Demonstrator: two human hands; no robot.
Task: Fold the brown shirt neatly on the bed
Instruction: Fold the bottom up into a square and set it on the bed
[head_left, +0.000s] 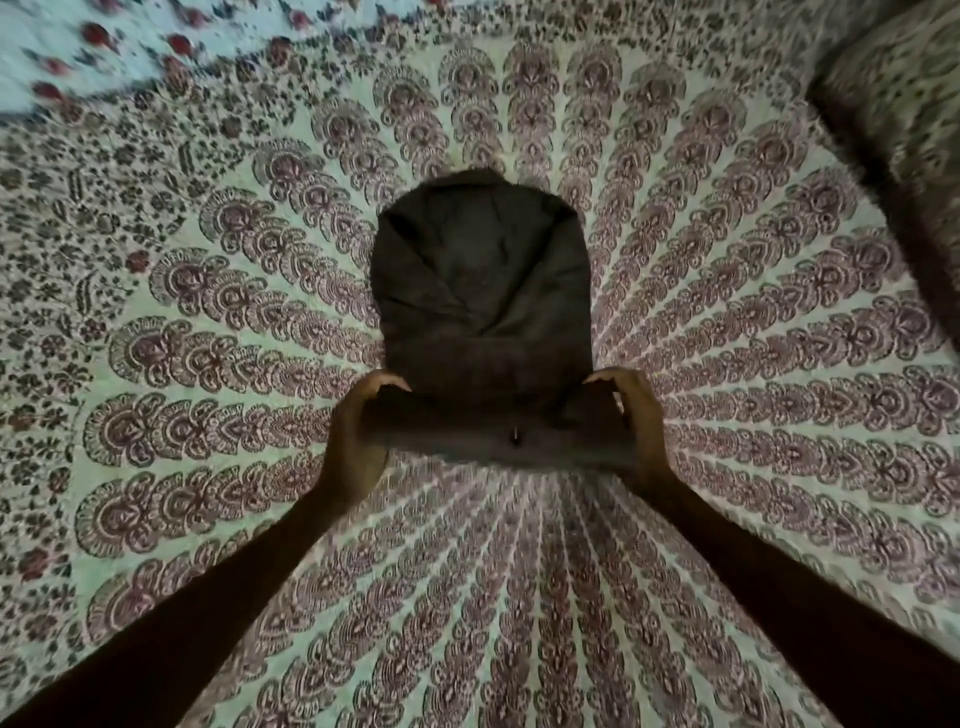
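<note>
- Our left hand (358, 431) was clamped on the near left corner of the brown shirt (480, 291), lifting its hem off the bed (218, 312).
- The shirt lay in the middle of the bed, already narrowed with its sides turned in, dark and a little creased.
- Our right hand (636, 421) pinched the near right corner.
- We judged the lengthwise fold was in hand; next, the hem should go evenly toward the collar.

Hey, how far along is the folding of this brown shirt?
Done: the brown shirt lies on the bed already narrowed, sides folded in. In hand: the left hand and right hand each grip a near corner, lifting the bottom edge. Left: carrying that edge up toward the collar and smoothing.
</note>
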